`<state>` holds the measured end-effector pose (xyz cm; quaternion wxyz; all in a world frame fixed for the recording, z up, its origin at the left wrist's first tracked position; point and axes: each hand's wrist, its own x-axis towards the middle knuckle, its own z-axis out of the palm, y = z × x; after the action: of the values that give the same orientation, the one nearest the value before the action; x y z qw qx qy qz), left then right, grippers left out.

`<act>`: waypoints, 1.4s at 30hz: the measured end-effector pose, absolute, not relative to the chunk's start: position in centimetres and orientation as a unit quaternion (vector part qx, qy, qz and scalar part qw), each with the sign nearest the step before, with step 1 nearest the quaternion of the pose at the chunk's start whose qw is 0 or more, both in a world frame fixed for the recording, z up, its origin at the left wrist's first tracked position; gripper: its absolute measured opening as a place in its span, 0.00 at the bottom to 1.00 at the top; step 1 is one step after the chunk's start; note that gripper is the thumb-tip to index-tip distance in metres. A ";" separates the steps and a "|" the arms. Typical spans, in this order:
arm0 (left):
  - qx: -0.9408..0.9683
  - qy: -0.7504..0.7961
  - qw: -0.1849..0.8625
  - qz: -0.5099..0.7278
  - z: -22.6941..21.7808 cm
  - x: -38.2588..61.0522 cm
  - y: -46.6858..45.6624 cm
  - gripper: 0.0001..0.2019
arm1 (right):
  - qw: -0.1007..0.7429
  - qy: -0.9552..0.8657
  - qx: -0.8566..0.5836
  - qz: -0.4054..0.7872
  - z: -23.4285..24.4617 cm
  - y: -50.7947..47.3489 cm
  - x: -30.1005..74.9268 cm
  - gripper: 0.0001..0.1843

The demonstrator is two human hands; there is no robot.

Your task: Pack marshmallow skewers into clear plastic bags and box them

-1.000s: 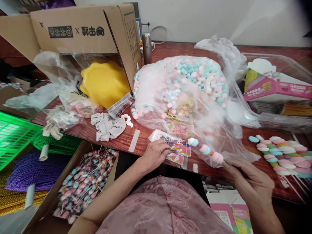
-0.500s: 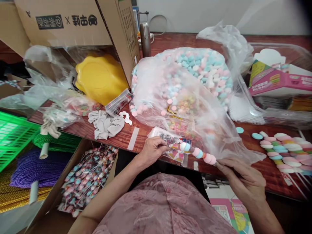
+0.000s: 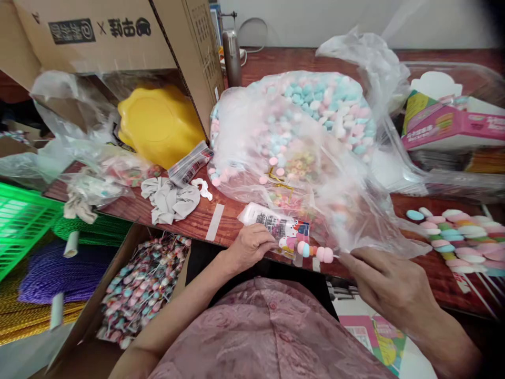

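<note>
A marshmallow skewer (image 3: 324, 255) is held over the near edge of the counter (image 3: 229, 221), between the two hands. Its bare stick is pinched at the right end by the right hand (image 3: 389, 281), thumb against fingers. Its long axis is laid roughly along the near edge, rising slightly toward the left, so the candy end is pointed at the left hand (image 3: 253, 245). By that hand, with the fingertips closed, a printed wrapper (image 3: 287, 245) appears to be gripped at its near corner. The leading marshmallows are set right against the wrapper's right side; whether any part has been slipped inside cannot be told. The stick is nearer the right hand, the wrapper nearer the left.

Behind the wrapper, the counter's middle is taken up by a plastic sack (image 3: 232, 126) of loose marshmallows, its film spread almost to the near edge. Toward the right corner, a pile of skewers (image 3: 465, 237) is laid with sticks overhanging the edge. Wood is seen left of the wrapper, crossed by a pale tape strip (image 3: 215, 222), with a grey cloth (image 3: 173, 200) farther left. The most room for the forearms is offered in front of the near edge.
</note>
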<state>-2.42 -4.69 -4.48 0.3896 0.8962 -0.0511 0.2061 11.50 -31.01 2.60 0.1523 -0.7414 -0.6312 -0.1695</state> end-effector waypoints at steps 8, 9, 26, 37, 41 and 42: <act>0.909 -0.081 0.300 0.278 -3.6 -2.2 -4.1 0.09 | 0.214 -0.654 -0.705 -0.172 1.9 -29.3 11.3 0.12; 0.915 -0.083 0.280 0.277 -3.2 -2.0 -4.0 0.12 | 0.234 -0.647 -0.706 -0.167 1.8 -29.3 11.4 0.12; 0.953 -0.115 0.272 -0.064 1.1 -2.3 -5.9 0.14 | 0.195 -0.699 -0.633 -0.270 3.9 -28.7 13.3 0.10; 0.925 -0.054 0.350 -0.137 3.3 -1.6 -6.4 0.17 | 0.163 -0.723 -0.659 -0.128 4.0 -27.1 12.4 0.13; 0.906 -0.058 0.393 -0.144 3.3 -1.3 -6.9 0.16 | 0.168 -0.727 -0.655 -0.120 3.1 -26.1 10.9 0.11; 0.898 -0.058 0.409 -0.150 3.4 -1.2 -7.1 0.14 | 0.175 -0.728 -0.652 -0.119 2.9 -25.8 10.4 0.10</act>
<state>-1.20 -7.15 3.43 0.4086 0.8984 -0.0580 -0.1503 10.44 -25.79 2.86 0.1747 -0.6521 -0.7280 -0.1192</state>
